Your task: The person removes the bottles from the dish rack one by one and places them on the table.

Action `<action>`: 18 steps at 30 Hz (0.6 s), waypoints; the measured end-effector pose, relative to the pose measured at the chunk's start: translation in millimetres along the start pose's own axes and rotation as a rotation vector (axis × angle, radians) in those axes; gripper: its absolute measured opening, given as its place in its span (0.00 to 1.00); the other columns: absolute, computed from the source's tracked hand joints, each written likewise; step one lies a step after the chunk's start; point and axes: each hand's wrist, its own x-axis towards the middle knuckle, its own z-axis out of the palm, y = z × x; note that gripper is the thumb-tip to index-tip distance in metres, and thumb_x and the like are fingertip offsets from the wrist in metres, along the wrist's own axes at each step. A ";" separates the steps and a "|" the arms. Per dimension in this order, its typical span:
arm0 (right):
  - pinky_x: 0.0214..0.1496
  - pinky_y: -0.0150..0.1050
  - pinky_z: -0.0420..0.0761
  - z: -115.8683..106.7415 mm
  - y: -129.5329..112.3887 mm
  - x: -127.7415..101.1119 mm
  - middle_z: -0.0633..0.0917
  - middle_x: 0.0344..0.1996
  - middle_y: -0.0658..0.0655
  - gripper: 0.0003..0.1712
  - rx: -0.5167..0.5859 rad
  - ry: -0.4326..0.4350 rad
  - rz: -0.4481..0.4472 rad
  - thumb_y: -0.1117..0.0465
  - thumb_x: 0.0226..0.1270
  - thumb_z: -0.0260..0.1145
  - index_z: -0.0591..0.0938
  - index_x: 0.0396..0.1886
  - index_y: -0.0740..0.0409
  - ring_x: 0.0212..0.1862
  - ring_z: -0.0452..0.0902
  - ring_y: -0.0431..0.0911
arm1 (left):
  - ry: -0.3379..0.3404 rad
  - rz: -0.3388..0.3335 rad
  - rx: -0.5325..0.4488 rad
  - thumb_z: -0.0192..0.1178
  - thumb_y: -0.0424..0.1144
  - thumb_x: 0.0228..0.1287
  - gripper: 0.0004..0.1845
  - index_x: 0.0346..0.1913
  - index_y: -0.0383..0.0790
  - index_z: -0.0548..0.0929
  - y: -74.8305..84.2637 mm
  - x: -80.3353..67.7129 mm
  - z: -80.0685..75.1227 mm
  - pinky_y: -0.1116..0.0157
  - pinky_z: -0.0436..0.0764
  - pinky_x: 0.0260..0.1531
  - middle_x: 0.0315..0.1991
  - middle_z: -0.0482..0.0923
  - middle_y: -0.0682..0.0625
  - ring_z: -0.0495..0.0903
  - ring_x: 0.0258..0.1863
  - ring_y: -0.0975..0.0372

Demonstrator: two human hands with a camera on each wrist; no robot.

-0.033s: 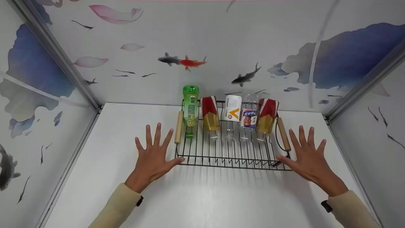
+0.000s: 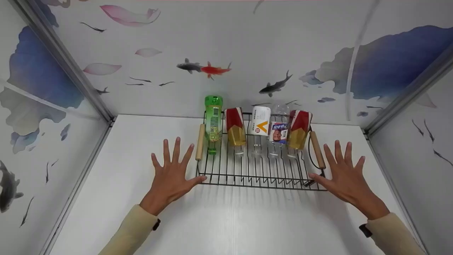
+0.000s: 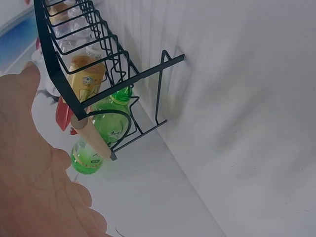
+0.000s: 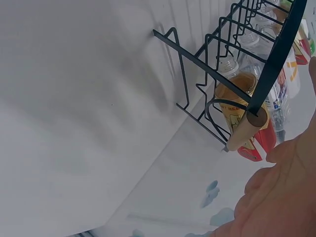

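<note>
A black wire rack [image 2: 228, 175] with a wooden handle [image 2: 200, 141] on its left and another wooden handle [image 2: 317, 150] on its right holds several bottles. They lie tilted, necks toward the front: a green bottle [image 2: 213, 120], a red-and-gold bottle [image 2: 235, 127], a white-labelled bottle [image 2: 261, 120], a clear bottle with a blue label [image 2: 278, 132] and a second red-and-gold bottle [image 2: 299, 129]. My left hand [image 2: 170, 179] is spread beside the rack's left end, my right hand [image 2: 348, 179] beside its right end. Both hold nothing; whether the thumbs touch the rack I cannot tell.
The rack stands at the back of a white table [image 2: 233, 219], close to the back wall [image 2: 155, 92] printed with fish and petals. Side walls with metal corner strips [image 2: 76, 78] bound the table left and right.
</note>
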 end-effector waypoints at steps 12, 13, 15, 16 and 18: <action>0.69 0.94 0.40 -1.4 -5.6 3.2 0.38 0.88 0.73 0.67 0.035 -0.105 0.046 0.26 0.73 0.64 0.44 0.93 0.55 0.85 0.27 0.80 | -0.010 0.013 -0.009 0.55 0.84 0.64 0.60 0.91 0.55 0.55 -0.6 -5.1 0.9 0.16 0.34 0.72 0.91 0.33 0.40 0.27 0.88 0.34; 0.69 0.94 0.41 -1.8 -5.5 3.4 0.38 0.89 0.73 0.67 0.038 -0.111 0.052 0.25 0.73 0.65 0.44 0.93 0.55 0.85 0.27 0.80 | -0.011 0.014 -0.008 0.54 0.84 0.64 0.61 0.91 0.55 0.54 -1.1 -5.3 1.0 0.16 0.34 0.72 0.91 0.33 0.40 0.27 0.88 0.34; 0.69 0.94 0.42 -2.8 -4.9 3.2 0.38 0.89 0.73 0.67 0.043 -0.117 0.063 0.25 0.73 0.65 0.45 0.93 0.56 0.85 0.28 0.80 | -0.010 0.016 -0.009 0.54 0.85 0.64 0.60 0.91 0.55 0.54 -2.0 -5.4 1.1 0.16 0.34 0.73 0.91 0.33 0.40 0.27 0.88 0.34; 0.69 0.93 0.42 -3.1 -4.8 3.1 0.38 0.89 0.73 0.67 0.044 -0.120 0.067 0.25 0.73 0.65 0.45 0.93 0.55 0.85 0.28 0.80 | -0.011 0.017 -0.010 0.54 0.85 0.64 0.61 0.91 0.55 0.54 -2.5 -5.4 1.2 0.16 0.34 0.73 0.91 0.33 0.40 0.26 0.88 0.34; 0.69 0.93 0.43 -3.6 -4.3 2.6 0.38 0.89 0.73 0.67 0.047 -0.124 0.069 0.25 0.73 0.65 0.45 0.93 0.55 0.85 0.29 0.80 | -0.015 0.016 -0.002 0.53 0.86 0.64 0.61 0.91 0.56 0.53 -3.2 -5.5 1.3 0.16 0.35 0.73 0.92 0.33 0.40 0.26 0.88 0.34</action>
